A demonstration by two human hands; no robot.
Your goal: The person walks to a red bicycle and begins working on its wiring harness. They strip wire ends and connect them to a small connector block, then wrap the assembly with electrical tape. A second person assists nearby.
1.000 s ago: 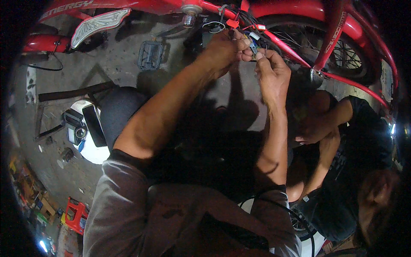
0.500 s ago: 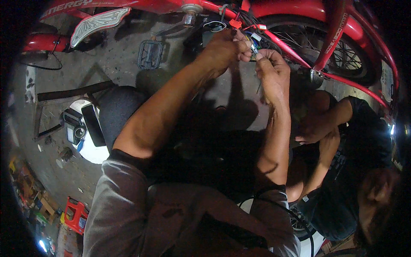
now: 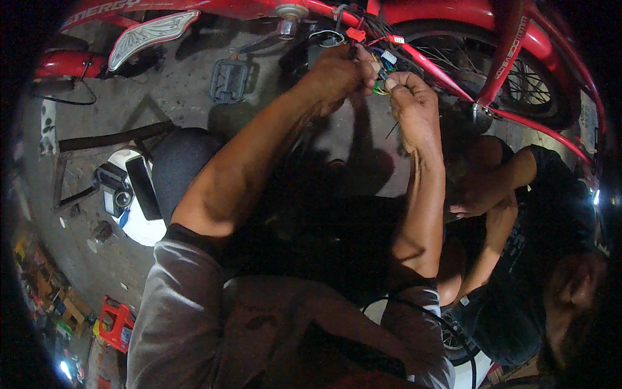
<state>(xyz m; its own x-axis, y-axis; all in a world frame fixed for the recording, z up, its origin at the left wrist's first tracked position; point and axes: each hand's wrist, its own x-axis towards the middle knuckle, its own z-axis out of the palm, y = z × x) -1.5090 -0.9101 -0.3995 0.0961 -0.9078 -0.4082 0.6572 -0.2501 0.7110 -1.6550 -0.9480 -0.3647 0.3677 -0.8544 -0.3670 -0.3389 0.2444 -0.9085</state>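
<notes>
Both arms stretch out to a bundle of thin coloured wires (image 3: 391, 65) under the red frame tube of a bike (image 3: 435, 72). My left hand (image 3: 340, 74) is closed, its fingertips pinching wires at the bundle. Close on its right, my right hand (image 3: 413, 104) pinches a small wire connector (image 3: 383, 75) between thumb and fingers. The fingertips of both hands nearly meet there, and the exact joint between the pieces is too small to make out. Beside the wires are a white plug (image 3: 389, 57) and a red connector (image 3: 355, 34). A thin dark strand hangs below my right hand.
A pedal (image 3: 229, 81) and a patterned footrest (image 3: 154, 39) are left of the wires. A spoked wheel (image 3: 518, 84) stands at the right. On a white round seat (image 3: 144, 228) lie a phone (image 3: 142, 188) and a dark device. Another person (image 3: 518, 259) sits close on my right.
Both hands stay at the wires with little movement. My right hand has turned slightly, and the connector between the fingertips shows less than before. The view has shifted a little.
</notes>
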